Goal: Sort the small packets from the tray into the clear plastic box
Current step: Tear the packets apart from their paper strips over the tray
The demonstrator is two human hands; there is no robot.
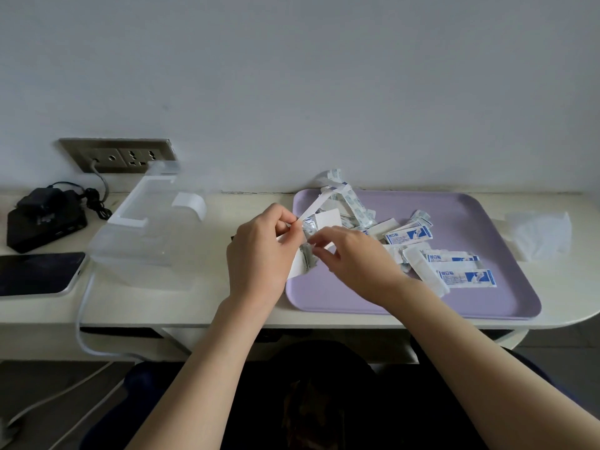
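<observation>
A lilac tray [480, 306] lies on the table at the right, with several small white-and-blue packets [409, 235] piled in its far half. My left hand [259, 251] is at the tray's left edge and grips a bunch of white packets [302, 258], with a long strip of joined packets [337, 190] trailing up and away from it. My right hand [354, 254] hovers over the tray and pinches at the same bunch. The clear plastic box [143, 235] stands open to the left of my hands, its lid tilted back.
A dark phone [35, 272] with a white cable lies at the left, with a black charger block [42, 216] behind it under a wall socket [120, 155]. A crumpled clear plastic bag [539, 235] lies right of the tray. The table's front edge runs just below the tray.
</observation>
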